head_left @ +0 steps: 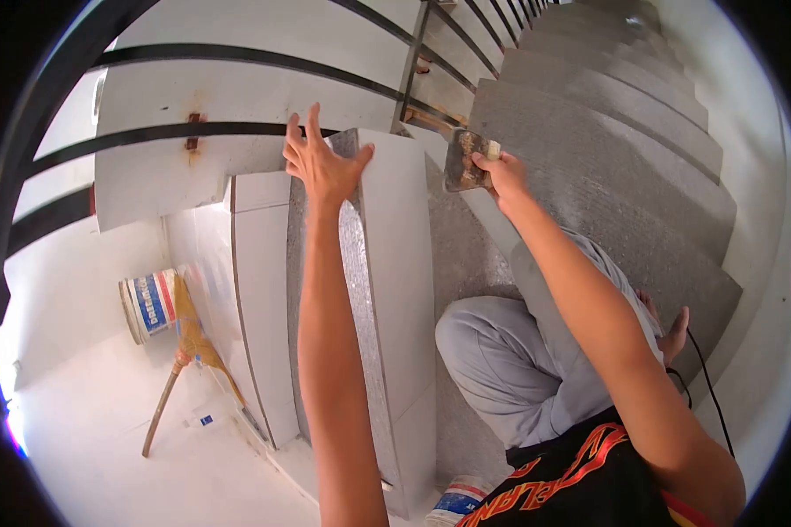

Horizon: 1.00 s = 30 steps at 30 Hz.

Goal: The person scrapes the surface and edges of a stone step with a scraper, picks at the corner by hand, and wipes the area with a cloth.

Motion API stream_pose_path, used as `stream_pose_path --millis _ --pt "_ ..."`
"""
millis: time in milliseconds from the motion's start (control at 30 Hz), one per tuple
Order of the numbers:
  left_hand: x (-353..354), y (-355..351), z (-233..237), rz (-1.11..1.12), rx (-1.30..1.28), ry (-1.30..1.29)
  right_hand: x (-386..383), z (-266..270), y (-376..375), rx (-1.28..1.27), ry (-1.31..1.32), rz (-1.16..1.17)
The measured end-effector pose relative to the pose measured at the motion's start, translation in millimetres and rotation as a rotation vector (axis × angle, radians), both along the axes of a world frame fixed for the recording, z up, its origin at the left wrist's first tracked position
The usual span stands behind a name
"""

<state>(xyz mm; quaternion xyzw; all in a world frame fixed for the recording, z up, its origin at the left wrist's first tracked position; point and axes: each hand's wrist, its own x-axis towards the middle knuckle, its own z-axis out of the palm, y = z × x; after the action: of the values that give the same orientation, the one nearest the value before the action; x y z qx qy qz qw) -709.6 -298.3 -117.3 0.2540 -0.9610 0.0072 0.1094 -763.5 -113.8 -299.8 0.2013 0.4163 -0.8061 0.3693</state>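
Note:
My left hand (323, 167) reaches forward with its fingers spread, over the far end of a low stair-side wall. The wall's rough grey mortar top (351, 233) runs between upright white tiles (400, 263), and my thumb is right at the tile edge. In my right hand (506, 180) is a small flat scraper (468, 162), its rectangular blade stained with dried cement. My thumb presses on the blade near its pale end. The scraper is just right of the wall, over the stairs.
Grey concrete steps (589, 167) climb away on the right. Black railing bars (255, 54) cross above the wall. Down on the left floor are a paint bucket (154, 303) and a broom (185, 351). Another bucket (461, 501) stands near my shirt, and a black cable (710, 386) lies at the right.

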Motion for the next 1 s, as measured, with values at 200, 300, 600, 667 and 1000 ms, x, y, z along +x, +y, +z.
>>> stream_pose_path --millis 200,300,600,667,1000 --pt "-54.1 3.0 5.1 -0.036 -0.12 0.585 2.5 8.2 -1.5 -0.005 -0.001 -0.031" --pt "-28.9 13.1 31.2 0.078 0.251 0.56 18.3 -4.6 -12.2 -0.043 -0.108 0.076" --pt "209.2 135.4 -30.9 0.146 0.533 0.645 6.6 7.9 -61.1 -0.168 -0.065 0.244" --pt "250.5 201.4 -40.3 0.38 0.639 0.472 -1.3 26.1 -61.9 -0.301 0.12 0.279" --pt "377.7 341.2 -109.9 0.526 1.113 0.483 31.3 84.0 59.6 0.327 1.046 0.654"
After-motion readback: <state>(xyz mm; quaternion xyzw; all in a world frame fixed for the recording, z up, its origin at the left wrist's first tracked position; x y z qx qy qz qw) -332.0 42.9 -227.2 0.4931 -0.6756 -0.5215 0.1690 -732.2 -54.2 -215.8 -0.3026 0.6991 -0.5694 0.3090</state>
